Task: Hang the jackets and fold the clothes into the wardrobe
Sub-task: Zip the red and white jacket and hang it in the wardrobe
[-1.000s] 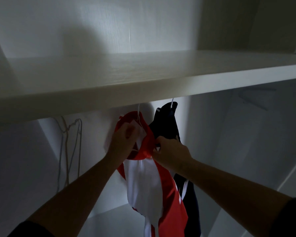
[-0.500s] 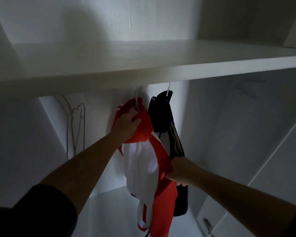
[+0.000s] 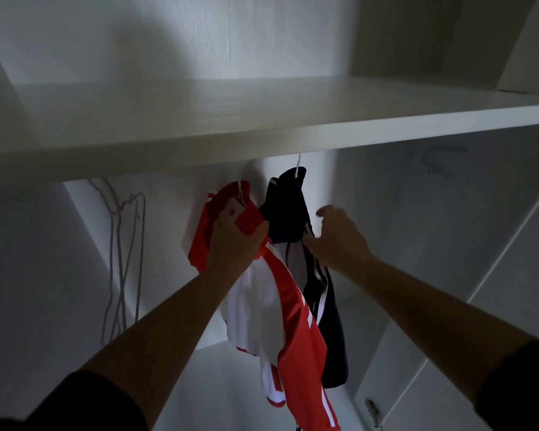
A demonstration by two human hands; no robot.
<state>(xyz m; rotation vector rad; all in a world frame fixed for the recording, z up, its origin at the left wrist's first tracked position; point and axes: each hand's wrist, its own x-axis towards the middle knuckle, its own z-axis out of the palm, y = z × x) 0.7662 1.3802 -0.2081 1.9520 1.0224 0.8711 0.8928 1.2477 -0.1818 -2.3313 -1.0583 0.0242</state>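
**Two jackets on hangers under one shelf**

Inside the wardrobe [image 3: 448, 244], two jackets hang side by side below a single white shelf [image 3: 262, 119]. The red jacket [image 3: 296, 325], red with a white panel and white stripes, is on the left. The navy jacket [image 3: 285, 209], which has white stripes along its edge, is just to its right, and the two touch. Each is on its own white hanger, so two hooks show: one above the red collar [image 3: 242, 178] and one above the navy collar [image 3: 298, 163]. Both hooks run up behind the shelf's front edge, which hides whatever they hang from.

Both of the person's hands are raised to the jackets. The left hand [image 3: 235, 241] grips the red jacket near the collar, with its fingers [image 3: 224, 214] curled round a fold of red cloth. The right hand [image 3: 339, 234] is at the navy jacket's right shoulder. Its fingers [image 3: 325, 211] are spread and loosely bent, gripping nothing. Whether its thumb side touches the navy cloth is unclear.

On the left wall, well apart from the jackets, hangs a cluster of bare wire hangers [image 3: 125, 244]. They overlap too much to count. One metal hinge [image 3: 372, 410] shows at the lower right.
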